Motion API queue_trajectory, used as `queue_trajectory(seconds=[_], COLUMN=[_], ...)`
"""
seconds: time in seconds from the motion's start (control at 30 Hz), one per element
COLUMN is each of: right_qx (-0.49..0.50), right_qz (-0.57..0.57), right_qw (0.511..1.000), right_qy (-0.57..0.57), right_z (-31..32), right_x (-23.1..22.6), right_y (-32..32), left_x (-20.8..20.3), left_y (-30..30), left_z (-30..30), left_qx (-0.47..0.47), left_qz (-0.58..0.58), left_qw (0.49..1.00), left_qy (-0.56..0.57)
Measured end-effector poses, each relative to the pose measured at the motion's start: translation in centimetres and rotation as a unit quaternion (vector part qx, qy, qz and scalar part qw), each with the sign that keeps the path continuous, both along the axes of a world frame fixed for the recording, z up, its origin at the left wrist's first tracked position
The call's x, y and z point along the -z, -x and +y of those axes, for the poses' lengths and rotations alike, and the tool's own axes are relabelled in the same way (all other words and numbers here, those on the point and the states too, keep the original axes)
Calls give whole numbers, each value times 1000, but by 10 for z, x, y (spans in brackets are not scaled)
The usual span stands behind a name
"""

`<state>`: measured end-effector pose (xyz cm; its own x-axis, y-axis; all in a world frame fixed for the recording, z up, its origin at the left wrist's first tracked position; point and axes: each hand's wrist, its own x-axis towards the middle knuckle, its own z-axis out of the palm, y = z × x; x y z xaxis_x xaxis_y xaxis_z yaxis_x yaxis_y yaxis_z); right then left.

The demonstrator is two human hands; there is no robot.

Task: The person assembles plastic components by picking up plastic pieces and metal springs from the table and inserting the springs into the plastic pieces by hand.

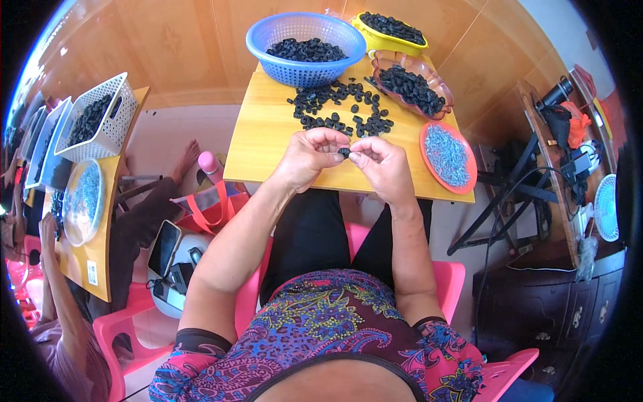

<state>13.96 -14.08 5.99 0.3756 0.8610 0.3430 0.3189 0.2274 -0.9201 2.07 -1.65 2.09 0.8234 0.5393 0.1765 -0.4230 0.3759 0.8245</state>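
Over the near edge of the yellow wooden table [261, 144], my left hand [311, 157] pinches a small black plastic part [344, 153]. Fingertips of my right hand [383, 167] close on the other side of that same part. Beyond my hands, a loose spread of similar black parts [321, 100] lies on the tabletop. To the right, an orange-red plate [471, 175] bears a heap of small shiny metal pins or screws [447, 155]; at this size I cannot tell which.
A blue colander [295, 72], a yellow basket [395, 44] and a brownish scalloped tray [442, 86] hold black parts at the far side. On the left, another person [70, 315] sits by a second table [100, 261] with a white basket [110, 130]. A small fan [606, 208] stands right.
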Motion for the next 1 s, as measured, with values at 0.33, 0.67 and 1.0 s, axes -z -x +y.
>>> queue_trajectory(seconds=[0.33,0.67,1.0], right_qx=[64,168,118], right_qz=[-8,-363,-396], right_qw=[994,907,894], right_qy=[83,135,172], right_z=[12,63,53], right_x=[8,51,50], right_y=[-4,22,7], left_x=[2,8,13], left_y=[11,13,9], left_z=[36,44,41], left_qx=[-16,-24,44], left_qz=[-80,-63,-76], left_qw=[985,979,981], left_qy=[153,190,171])
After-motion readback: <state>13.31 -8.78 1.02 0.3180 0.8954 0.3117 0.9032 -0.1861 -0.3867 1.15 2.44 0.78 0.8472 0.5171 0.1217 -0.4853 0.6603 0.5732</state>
